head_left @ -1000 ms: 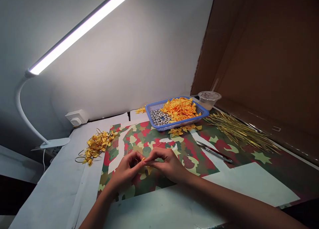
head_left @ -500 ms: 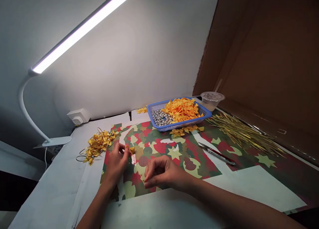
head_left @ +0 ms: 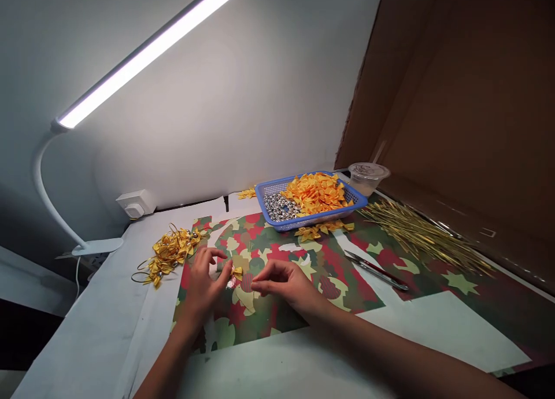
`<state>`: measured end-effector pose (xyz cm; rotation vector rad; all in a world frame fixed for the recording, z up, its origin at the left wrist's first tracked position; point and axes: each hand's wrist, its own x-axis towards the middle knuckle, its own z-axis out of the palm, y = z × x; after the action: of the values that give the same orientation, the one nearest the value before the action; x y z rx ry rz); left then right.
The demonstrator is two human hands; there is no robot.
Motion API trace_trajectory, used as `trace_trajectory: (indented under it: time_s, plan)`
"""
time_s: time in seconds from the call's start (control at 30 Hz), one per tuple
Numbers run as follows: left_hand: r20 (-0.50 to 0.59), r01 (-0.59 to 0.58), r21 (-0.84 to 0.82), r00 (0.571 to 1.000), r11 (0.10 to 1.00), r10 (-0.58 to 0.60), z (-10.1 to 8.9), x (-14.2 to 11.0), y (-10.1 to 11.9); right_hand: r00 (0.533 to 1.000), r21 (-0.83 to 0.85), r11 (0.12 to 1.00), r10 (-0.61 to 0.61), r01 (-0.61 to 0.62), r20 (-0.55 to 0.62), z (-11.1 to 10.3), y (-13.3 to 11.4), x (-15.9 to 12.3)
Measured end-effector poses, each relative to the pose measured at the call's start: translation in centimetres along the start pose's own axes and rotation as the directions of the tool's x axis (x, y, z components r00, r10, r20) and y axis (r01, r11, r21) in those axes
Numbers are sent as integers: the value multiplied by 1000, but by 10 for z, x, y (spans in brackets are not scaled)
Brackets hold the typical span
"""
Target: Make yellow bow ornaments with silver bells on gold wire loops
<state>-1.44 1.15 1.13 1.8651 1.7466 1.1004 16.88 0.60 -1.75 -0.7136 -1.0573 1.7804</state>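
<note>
My left hand pinches a small yellow ribbon bow at its fingertips, above a printed camouflage-pattern mat. A shiny sliver shows just below the bow. My right hand sits close to the bow, with its thumb and forefinger nearly together. I cannot tell whether they hold anything thin. Left of my left hand lies a heap of gold bows with wire loops. Ahead stands a blue mesh basket holding orange ribbon bows and silver beads.
Gold wire stems lie in a bunch at right, near a slim metal tool with a red grip. A plastic cup stands behind the basket. A clamp-on desk lamp arches overhead, and a cardboard sheet rises at right.
My hands have parted from their close pinch a second ago. The bow now shows in my left fingertips, and my right hand has moved back in towards it.
</note>
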Motion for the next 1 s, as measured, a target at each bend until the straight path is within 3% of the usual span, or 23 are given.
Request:
trace_trajectory:
  time_s: [0.07,0.13,0.2,0.47,0.67,0.83,1.0]
  plan:
    - [138,-27,-80,990,996,38,-2,-4,10,998,-21,999,-44,43,-50,-3,-1,3]
    - [297,-20,-158,953,987,67,-2,-8,17,993,-40,996,-87,83,-83,-5,-2,5]
    - [386,7,-209,919,978,76,-1,-12,20,988,-53,992,-118,113,-98,-6,-3,5]
    - [426,112,-319,904,941,37,3,-16,13,983,-137,977,-172,161,-70,-2,-1,3]
    - [402,167,-414,916,895,15,3,-14,15,965,-328,916,-258,229,-47,1,-9,4]
    - [313,217,-489,948,845,-62,3,-12,10,938,-637,727,-346,256,-17,-23,-57,35]
    - [290,244,-514,952,822,-102,4,-11,5,980,-891,445,-200,86,-5,-55,-87,93]
